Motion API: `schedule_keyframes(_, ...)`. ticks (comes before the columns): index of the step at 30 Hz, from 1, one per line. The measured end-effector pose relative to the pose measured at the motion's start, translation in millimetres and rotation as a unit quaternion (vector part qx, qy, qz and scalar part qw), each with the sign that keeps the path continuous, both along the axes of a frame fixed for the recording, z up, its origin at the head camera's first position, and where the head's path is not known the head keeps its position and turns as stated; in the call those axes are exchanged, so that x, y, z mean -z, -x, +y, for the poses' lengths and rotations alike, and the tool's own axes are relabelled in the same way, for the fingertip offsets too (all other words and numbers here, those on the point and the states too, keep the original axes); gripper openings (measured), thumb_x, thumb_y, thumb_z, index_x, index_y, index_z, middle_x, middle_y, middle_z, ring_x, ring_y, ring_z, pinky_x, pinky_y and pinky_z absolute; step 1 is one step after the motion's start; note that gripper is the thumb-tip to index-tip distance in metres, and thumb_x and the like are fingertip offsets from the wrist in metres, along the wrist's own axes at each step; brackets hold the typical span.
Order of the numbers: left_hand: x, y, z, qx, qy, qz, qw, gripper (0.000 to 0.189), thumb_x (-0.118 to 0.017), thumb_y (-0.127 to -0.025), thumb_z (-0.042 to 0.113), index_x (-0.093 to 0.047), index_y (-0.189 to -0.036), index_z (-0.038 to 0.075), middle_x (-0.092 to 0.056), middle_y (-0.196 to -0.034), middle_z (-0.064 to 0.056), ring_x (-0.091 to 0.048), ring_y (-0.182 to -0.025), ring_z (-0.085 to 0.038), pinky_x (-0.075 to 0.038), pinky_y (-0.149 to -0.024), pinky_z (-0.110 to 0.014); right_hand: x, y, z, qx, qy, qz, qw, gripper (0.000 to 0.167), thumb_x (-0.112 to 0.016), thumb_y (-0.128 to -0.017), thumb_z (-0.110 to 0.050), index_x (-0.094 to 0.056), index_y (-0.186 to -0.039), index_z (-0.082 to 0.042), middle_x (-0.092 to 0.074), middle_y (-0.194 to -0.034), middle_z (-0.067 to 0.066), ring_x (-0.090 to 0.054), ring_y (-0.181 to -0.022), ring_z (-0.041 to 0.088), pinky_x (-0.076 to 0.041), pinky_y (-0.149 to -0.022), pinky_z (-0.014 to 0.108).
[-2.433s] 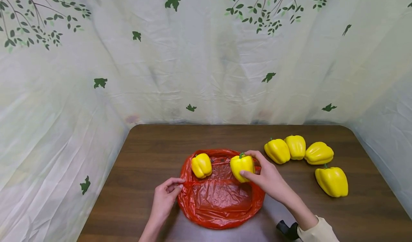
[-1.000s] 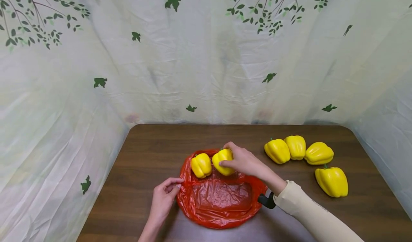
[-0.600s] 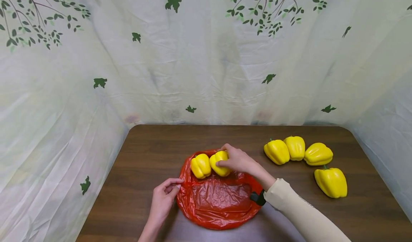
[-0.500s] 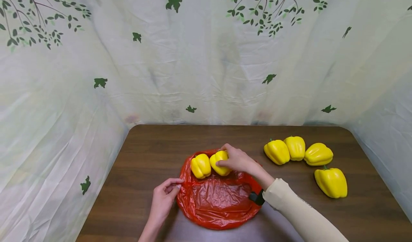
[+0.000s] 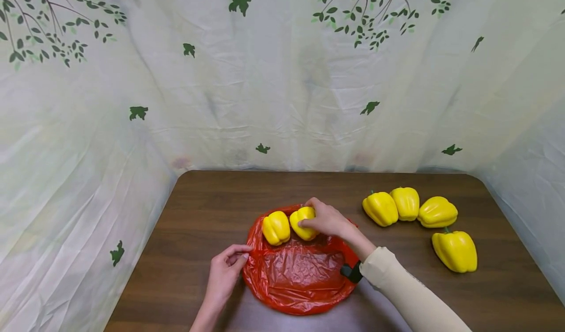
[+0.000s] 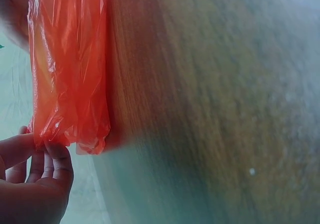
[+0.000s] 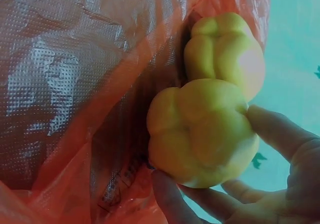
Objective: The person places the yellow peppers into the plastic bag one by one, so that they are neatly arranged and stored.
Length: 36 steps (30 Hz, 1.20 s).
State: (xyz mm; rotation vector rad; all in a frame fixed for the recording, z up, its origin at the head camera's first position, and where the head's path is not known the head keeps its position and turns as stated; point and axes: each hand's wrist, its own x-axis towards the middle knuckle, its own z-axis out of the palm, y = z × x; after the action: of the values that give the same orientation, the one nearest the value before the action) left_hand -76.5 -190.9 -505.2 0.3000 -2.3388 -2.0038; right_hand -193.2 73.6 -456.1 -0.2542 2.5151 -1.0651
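Within the wide-open red bag (image 5: 302, 275), the right hand (image 5: 327, 220) holds a pepper (image 7: 200, 134), left hand (image 5: 225, 269) pinching the rim (image 5: 251, 273).

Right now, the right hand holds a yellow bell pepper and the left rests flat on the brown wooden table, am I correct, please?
Not quite: the left hand pinches the red plastic bag instead, as the left wrist view shows. The right hand does hold a yellow bell pepper.

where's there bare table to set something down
Bare table lies left of the red plastic bag and left hand; also between the right sleeve and the nearest of four loose yellow bell peppers. It's crowded far right, among those peppers, and at the bag's back, where the right hand grips one of two more.
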Motion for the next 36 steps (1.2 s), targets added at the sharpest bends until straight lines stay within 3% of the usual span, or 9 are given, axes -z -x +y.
schedule_keyframes(5, -0.8, -0.4, 0.4, -0.001, 0.002, -0.002, 1.0, 0.016, -0.062, -0.091, -0.006, -0.072, -0.103, -0.002, -0.066, -0.093, -0.016, -0.058, -0.069, -0.016, -0.046, -0.052, -0.025, 0.9, 0.9, 1.0, -0.007, 0.0, -0.008, 0.9999, 0.052, -0.077, -0.085, -0.032, -0.054, -0.126, -0.008, -0.06, -0.104, 0.008, -0.057, -0.08, 0.022, -0.051, -0.064, 0.033)
schedule_keyframes(12, 0.5, -0.2, 0.4, -0.002, 0.005, -0.003, 1.0, 0.016, -0.062, -0.091, -0.006, -0.072, -0.103, -0.002, -0.067, -0.095, -0.015, -0.058, -0.07, -0.016, -0.046, -0.052, -0.025, 7.0, 2.9, 4.4, -0.026, 0.016, -0.012, 0.9995, 0.051, -0.079, -0.083, -0.031, -0.058, -0.121, -0.005, -0.061, -0.107, 0.008, -0.058, -0.082, 0.021, -0.053, -0.069, 0.033)
schedule_keyframes(20, 0.7, 0.0, 0.9, -0.004, 0.005, -0.003, 1.0, 0.016, -0.063, -0.091, -0.006, -0.072, -0.103, -0.002, -0.067, -0.094, -0.015, -0.058, -0.069, -0.016, -0.045, -0.051, -0.025, 6.5, 1.7, 7.7, -0.034, 0.031, -0.045, 0.9979, 0.054, -0.078, -0.085, -0.027, -0.059, -0.128, -0.001, -0.062, -0.112, 0.011, -0.06, -0.083, 0.02, -0.056, -0.071, 0.034)
schedule_keyframes(28, 1.6, -0.4, 1.0, -0.003, 0.003, -0.004, 1.0, 0.016, -0.062, -0.091, -0.006, -0.072, -0.103, -0.003, -0.067, -0.095, -0.015, -0.057, -0.068, -0.015, -0.046, -0.052, -0.025, 7.1, -1.2, 6.4, -0.025, 0.042, -0.016, 0.9987, 0.05, -0.074, -0.089, -0.023, -0.057, -0.129, 0.0, -0.061, -0.109, 0.01, -0.057, -0.086, 0.022, -0.053, -0.077, 0.035)
schedule_keyframes(36, 4.9, 0.0, 1.2, -0.006, -0.003, 0.008, 0.9999, 0.016, -0.061, -0.09, -0.01, -0.072, -0.099, -0.004, -0.066, -0.089, -0.017, -0.053, -0.062, -0.013, -0.036, -0.047, -0.02, 7.1, -5.1, 3.5, -0.014, 0.052, 0.001, 0.9985, 0.043, -0.074, -0.089, -0.021, -0.058, -0.123, 0.0, -0.061, -0.109, 0.011, -0.057, -0.087, 0.022, -0.052, -0.077, 0.036)
